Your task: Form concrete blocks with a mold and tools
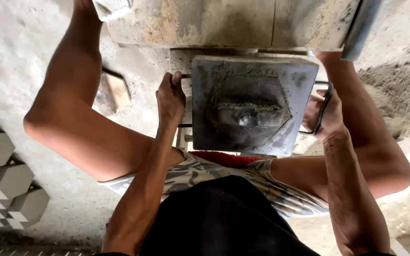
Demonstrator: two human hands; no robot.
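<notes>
A grey metal mould [252, 104] with a hexagonal plate and a centre block sits between my knees, smeared with cement. My left hand [170, 97] grips the thin bar handle on its left side. On the mould's right side, the black loop handle is held by my right hand [326, 114]. Both hands are closed around the handles. I am squatting, with my legs on either side of the mould.
A dusty metal table or machine base [224, 21] stands just beyond the mould. Grey hexagonal concrete blocks [5, 180] lie in rows at the left. A heap of sand or cement mix [395, 95] is at the right. A brownish slab [112, 92] lies on the floor.
</notes>
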